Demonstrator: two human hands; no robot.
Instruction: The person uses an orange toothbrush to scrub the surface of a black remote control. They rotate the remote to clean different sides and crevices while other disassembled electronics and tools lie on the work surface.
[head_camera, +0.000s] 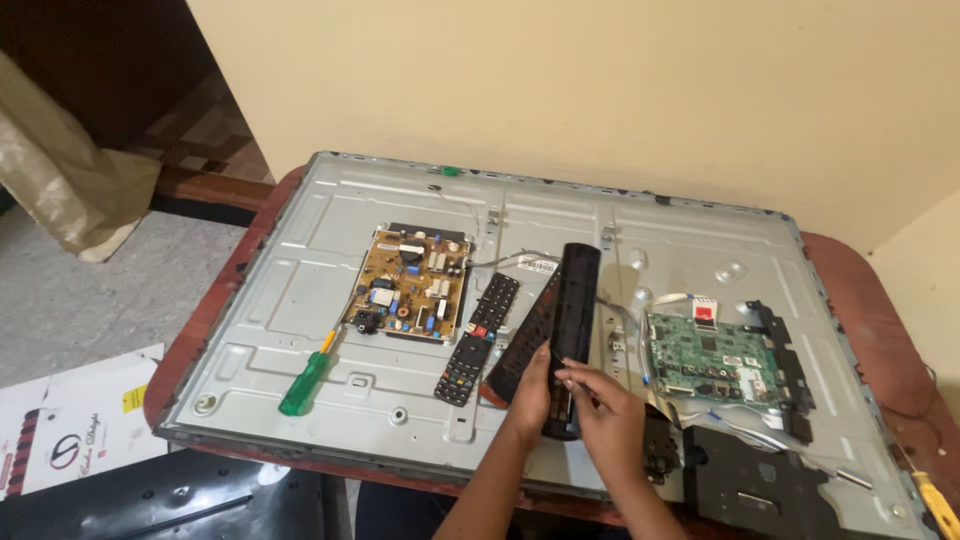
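Note:
My left hand (530, 395) and my right hand (605, 415) both grip the near end of a long black remote-control shell (573, 310), which points away from me over the metal back of a flat television panel (330, 215). My right thumb and fingers pinch its lower edge. Under it lies another black remote part (520, 345), and a black remote with buttons (478, 338) rests just to the left. A brown power board (410, 283) is mounted left of centre, a green main board (705, 355) to the right.
A green-handled screwdriver (305, 385) lies on the panel at the front left. A yellow-handled tool (938, 505) sits at the far right edge. The panel rests on a red-brown table (860, 290) against a cream wall. A printed cardboard box (75, 425) lies on the floor at left.

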